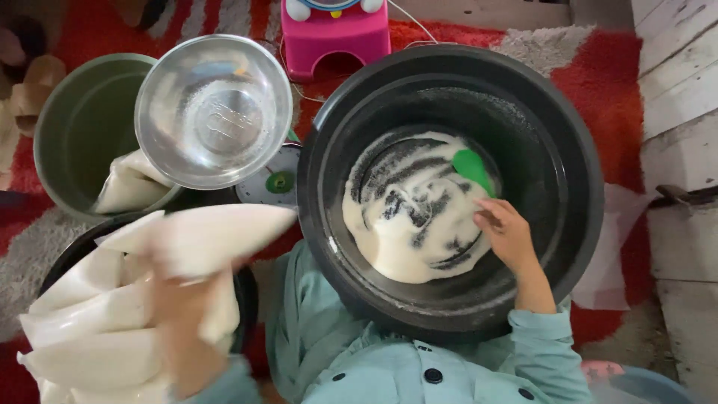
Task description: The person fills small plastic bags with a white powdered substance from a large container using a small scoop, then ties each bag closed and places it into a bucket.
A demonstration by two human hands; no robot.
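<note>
Batter: pale white liquid pooled in the bottom of the big black basin, streaked with dark swirls where the basin floor shows through.
Scraper: green flat tool resting in the batter at its upper right edge, just above the right hand.
Right hand: inside the basin, fingers curled together at the batter's right edge, touching the base of the green scraper; whether it grips the handle cannot be told.
Left hand: raised and blurred, closed around the neck of a filled white bag that points toward the basin.
Filled bags: more white cone-shaped bags piled in a dark tub at lower left, under the left hand.
Steel bowl: shiny round bowl left of the basin.
Green bucket: at far left, holding another white bag.
Pink stool: at the top, on a red and grey rug.
Clothing: light blue-green buttoned garment at the bottom edge.
</note>
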